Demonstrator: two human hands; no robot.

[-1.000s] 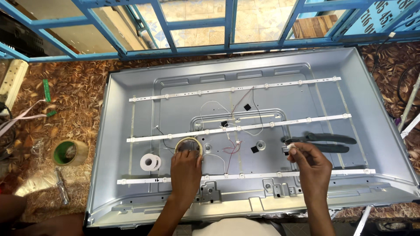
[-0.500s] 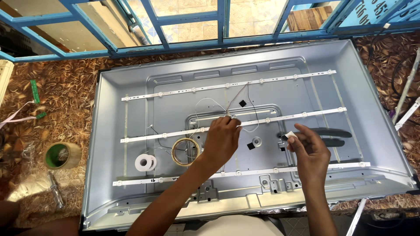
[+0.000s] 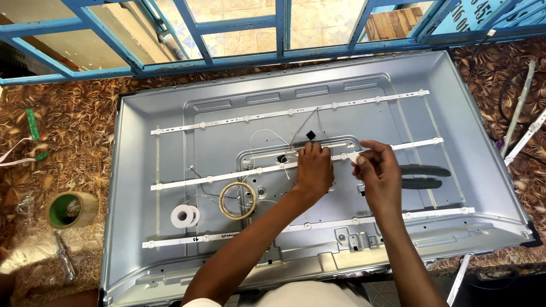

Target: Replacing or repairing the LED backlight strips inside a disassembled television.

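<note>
Brown patterned tabletop (image 3: 68, 119) carries the open grey metal panel (image 3: 455, 113), with blue window bars beyond it. We note three white strips across the panel. Our left hand (image 3: 314, 169) now rests fingers-down on the middle strip (image 3: 227, 175) near the panel's centre; half a second ago it hovered lower, and a second ago it sat at the tan tape ring (image 3: 238, 200), which lies untouched below that strip. Our right hand (image 3: 380, 173) pinches a small white piece (image 3: 352, 157) at the same strip, slightly higher than before. Black pliers (image 3: 424, 176) lie right of it. White tape roll (image 3: 185, 215) lies left of the ring.
</note>
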